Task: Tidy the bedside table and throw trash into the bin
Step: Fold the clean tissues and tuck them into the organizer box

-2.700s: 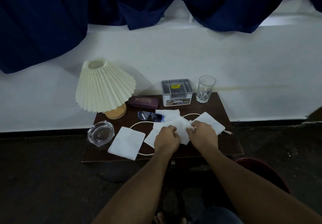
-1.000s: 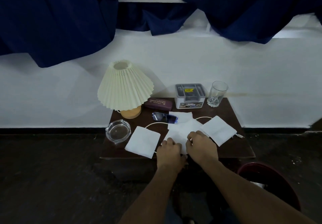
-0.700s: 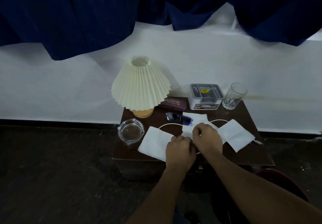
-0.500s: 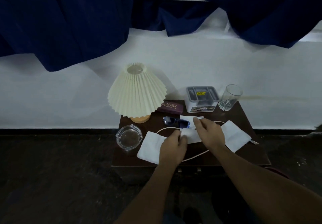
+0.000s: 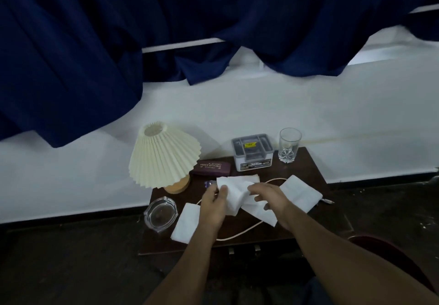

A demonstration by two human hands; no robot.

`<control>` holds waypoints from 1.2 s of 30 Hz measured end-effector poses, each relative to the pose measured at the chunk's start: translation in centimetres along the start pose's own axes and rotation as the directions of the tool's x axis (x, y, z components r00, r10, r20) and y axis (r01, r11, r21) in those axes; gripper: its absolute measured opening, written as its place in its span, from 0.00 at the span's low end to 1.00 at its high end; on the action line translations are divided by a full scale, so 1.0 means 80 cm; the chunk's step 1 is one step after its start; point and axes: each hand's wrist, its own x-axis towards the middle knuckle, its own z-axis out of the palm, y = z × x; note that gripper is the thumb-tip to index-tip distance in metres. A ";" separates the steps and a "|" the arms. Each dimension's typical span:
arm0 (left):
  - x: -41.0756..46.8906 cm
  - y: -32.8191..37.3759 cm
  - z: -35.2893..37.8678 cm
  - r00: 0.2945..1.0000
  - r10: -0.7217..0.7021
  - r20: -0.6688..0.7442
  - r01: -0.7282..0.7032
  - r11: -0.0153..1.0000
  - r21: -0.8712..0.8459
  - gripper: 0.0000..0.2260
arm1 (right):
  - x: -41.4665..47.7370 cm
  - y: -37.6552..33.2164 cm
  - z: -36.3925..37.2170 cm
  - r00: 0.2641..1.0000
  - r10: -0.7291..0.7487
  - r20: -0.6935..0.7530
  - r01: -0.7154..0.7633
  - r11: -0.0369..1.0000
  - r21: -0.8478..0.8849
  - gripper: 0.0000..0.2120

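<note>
Over the middle of the dark wooden bedside table [image 5: 311, 162], my left hand [image 5: 212, 206] and my right hand [image 5: 270, 197] each grip white tissues [image 5: 235, 190] lifted off the top. A second tissue piece [image 5: 263, 213] hangs below my right hand. One flat tissue [image 5: 186, 222] lies at the front left, partly under my left wrist. Another flat tissue [image 5: 300, 193] lies at the right. The dark red bin [image 5: 389, 257] stands on the floor at the lower right, mostly hidden by my right arm.
A pleated cream lamp [image 5: 164, 157] stands at the back left, a glass ashtray [image 5: 160, 214] in front of it. A maroon glasses case [image 5: 211, 167], a grey box [image 5: 253, 151] and a drinking glass [image 5: 288, 144] line the back. A white cable [image 5: 240, 232] loops across the top; sunglasses [image 5: 210, 183] peek out.
Both hands have gathered the middle tissues and raised them off the table, hiding most of the sunglasses. The side tissues have not moved.
</note>
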 end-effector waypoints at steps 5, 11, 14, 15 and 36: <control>-0.023 0.029 0.040 0.996 -0.088 -0.010 0.087 0.994 -0.072 0.10 | -0.016 0.000 -0.033 0.993 0.053 0.101 -0.069 0.984 0.161 0.27; -0.032 0.069 0.079 0.999 -0.004 0.040 0.003 1.000 0.029 0.14 | -0.040 -0.030 -0.098 0.993 -0.017 0.113 -0.007 0.978 0.208 0.15; -0.039 0.087 0.086 0.991 0.102 0.086 -0.113 0.983 0.142 0.13 | -0.055 -0.042 -0.121 0.995 -0.047 0.087 0.030 0.982 0.186 0.07; -0.041 0.092 0.086 0.986 0.113 0.123 -0.132 0.979 0.152 0.12 | -0.059 -0.044 -0.127 0.996 -0.055 0.076 0.041 0.982 0.185 0.06; -0.059 0.106 0.014 0.912 0.292 0.290 -0.348 0.923 0.164 0.13 | -0.125 -0.092 -0.102 0.958 -0.273 0.092 0.270 0.962 0.047 0.21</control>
